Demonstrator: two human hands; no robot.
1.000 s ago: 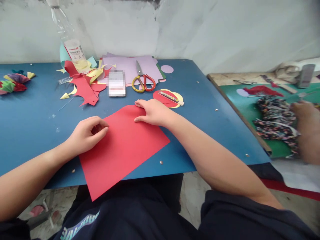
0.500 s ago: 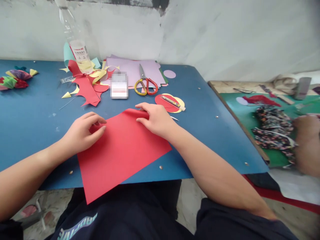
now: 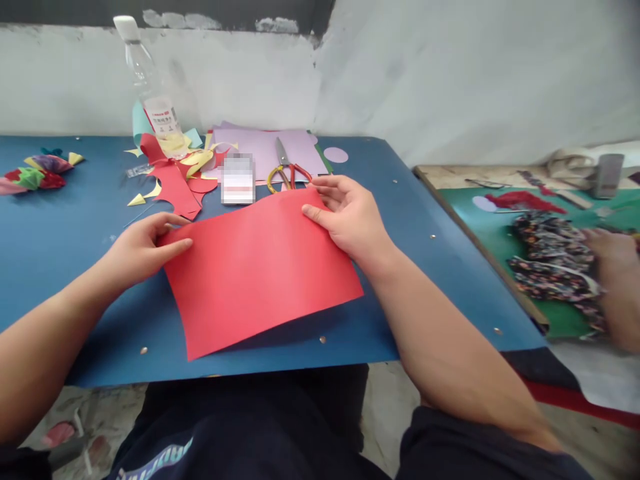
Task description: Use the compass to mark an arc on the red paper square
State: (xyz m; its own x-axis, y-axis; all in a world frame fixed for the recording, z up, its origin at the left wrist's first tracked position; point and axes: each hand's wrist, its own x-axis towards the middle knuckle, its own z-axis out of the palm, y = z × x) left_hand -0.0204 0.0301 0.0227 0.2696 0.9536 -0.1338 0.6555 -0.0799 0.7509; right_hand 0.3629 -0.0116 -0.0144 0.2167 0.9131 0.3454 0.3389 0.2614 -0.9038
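Folded paper pieces [image 3: 37, 175]: multicoloured, far left of the blue table [image 3: 50, 280]
Left hand [image 3: 137, 248]: closed on the left far corner of the red sheet [image 3: 260, 267], thumb on top
Bottle [image 3: 161, 117]: clear, white cap, upright, far side, among paper scraps [image 3: 177, 187]
Blurred white item [image 3: 238, 181]: right of the scraps, beyond the sheet
Red sheet: held between both hands, bowed, near edge partly raised above the table
Lilac sheets [image 3: 250, 148]: stacked, far side
Scissors [image 3: 284, 161]: blades on the stack, pointing far; yellow and red handles toward the red sheet
Right hand [image 3: 347, 217]: gripping the right far corner, thumb on top
Patterned fabric [image 3: 553, 250]: on the green surface [image 3: 463, 213], far right, beside another person's hand [image 3: 613, 250]
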